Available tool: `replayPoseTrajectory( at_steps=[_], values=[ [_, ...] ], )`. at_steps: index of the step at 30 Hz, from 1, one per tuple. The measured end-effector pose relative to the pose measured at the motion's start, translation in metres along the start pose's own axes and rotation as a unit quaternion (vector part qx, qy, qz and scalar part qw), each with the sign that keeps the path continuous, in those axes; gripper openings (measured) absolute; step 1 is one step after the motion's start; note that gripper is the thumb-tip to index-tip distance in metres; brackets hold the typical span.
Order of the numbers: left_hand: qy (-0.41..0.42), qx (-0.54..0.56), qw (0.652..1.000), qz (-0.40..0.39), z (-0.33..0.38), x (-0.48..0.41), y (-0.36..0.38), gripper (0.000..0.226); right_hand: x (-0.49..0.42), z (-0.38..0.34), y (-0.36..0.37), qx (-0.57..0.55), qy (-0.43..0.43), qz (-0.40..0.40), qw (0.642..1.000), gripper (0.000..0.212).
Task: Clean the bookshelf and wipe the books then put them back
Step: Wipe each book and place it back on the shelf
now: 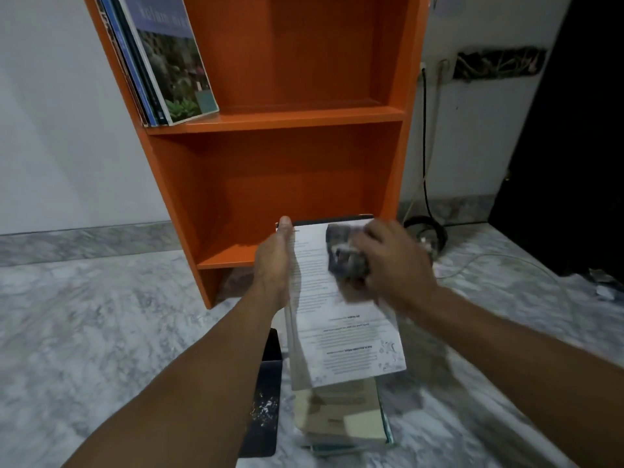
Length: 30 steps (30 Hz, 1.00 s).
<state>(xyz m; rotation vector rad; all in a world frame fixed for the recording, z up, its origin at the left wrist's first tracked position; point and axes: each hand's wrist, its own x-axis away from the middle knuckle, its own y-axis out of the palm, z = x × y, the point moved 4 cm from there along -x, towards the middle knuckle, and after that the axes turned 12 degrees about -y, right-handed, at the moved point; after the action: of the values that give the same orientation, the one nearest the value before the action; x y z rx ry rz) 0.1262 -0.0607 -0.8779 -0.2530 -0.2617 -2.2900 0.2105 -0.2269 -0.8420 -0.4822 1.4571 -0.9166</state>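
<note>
In front of the orange bookshelf [270,157], above a grey marbled floor [101,315], a person holds a white book [341,332] up at a slant, its back cover with printed text facing the camera. The left hand [275,261] grips the book along its left edge, thumb up near the top corner, fingers hidden behind the cover. The right hand [393,261] is closed around a crumpled grey cloth [346,253], pressing it against the upper right part of the cover; this hand and the cloth are blurred.

On the shelf's upper level, a few thin books [162,62] lean against the left wall, the front one showing a photo of green plants. The level below it shows only bare orange board.

On the floor under the held book lies a small stack of books [341,420], the top one pale yellow. Just left of the stack lies a flat dark item [265,400] speckled with white flecks. To the right of the shelf, cables [426,184] run down the white wall to a dark coil on the floor.
</note>
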Motion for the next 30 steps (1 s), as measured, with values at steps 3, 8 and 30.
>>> replayPoseTrajectory(
  at_steps=[3, 8, 30],
  values=[
    [0.005, -0.004, 1.000, 0.019, 0.005, -0.001, -0.011, 0.065, 0.086, -0.067, 0.023, -0.037, -0.185, -0.136, 0.972, 0.040],
    [-0.020, 0.008, 1.000, 0.006, 0.001, -0.001, -0.019, 0.063, 0.072, -0.044, 0.002, -0.146, -0.079, -0.132, 0.977, 0.035],
    [-0.057, 0.052, 0.995, -0.057, 0.004, -0.016, -0.015, 0.074, -0.033, -0.025, -0.012, -0.045, 0.056, 0.021, 0.997, 0.054]
  ],
)
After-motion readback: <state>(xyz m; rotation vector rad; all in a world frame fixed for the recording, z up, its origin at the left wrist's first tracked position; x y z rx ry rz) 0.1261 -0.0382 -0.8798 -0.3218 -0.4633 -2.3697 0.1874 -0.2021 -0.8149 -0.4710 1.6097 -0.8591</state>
